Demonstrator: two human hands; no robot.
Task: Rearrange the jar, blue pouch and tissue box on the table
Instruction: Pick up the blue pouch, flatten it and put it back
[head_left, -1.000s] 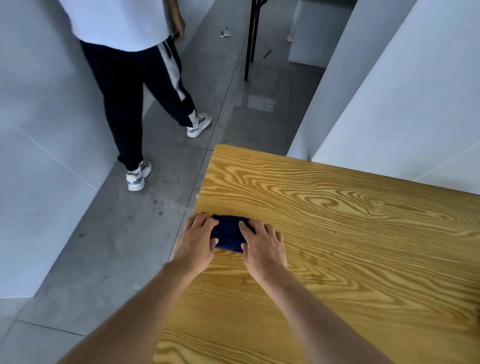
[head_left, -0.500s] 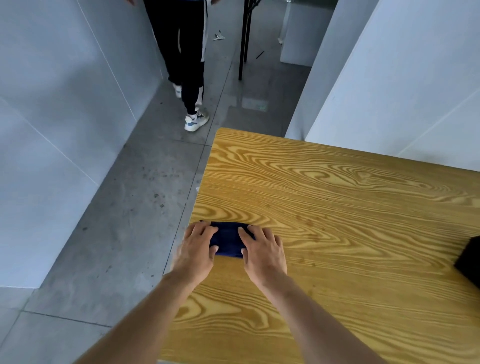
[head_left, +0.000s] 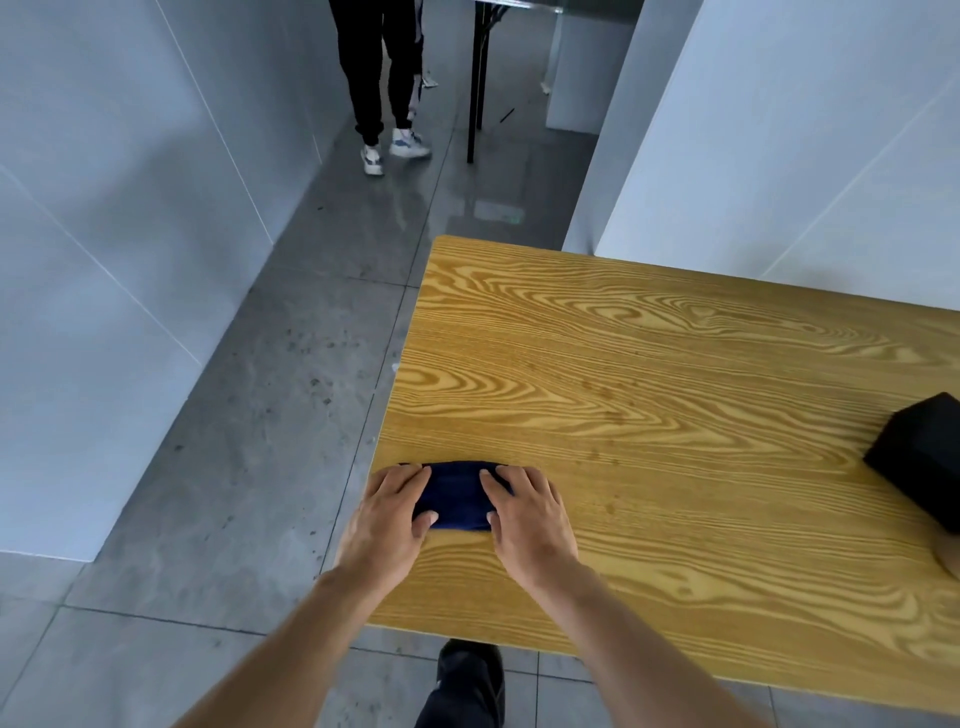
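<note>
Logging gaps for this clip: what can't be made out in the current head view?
- Blue pouch: both ends covered by the left hand and right hand; real grip unclear.
- Black box: cut off by the right edge; whether it is the tissue box is unclear.
- Jar: not in view.
- Bystander: cut off above the legs by the top edge.
</note>
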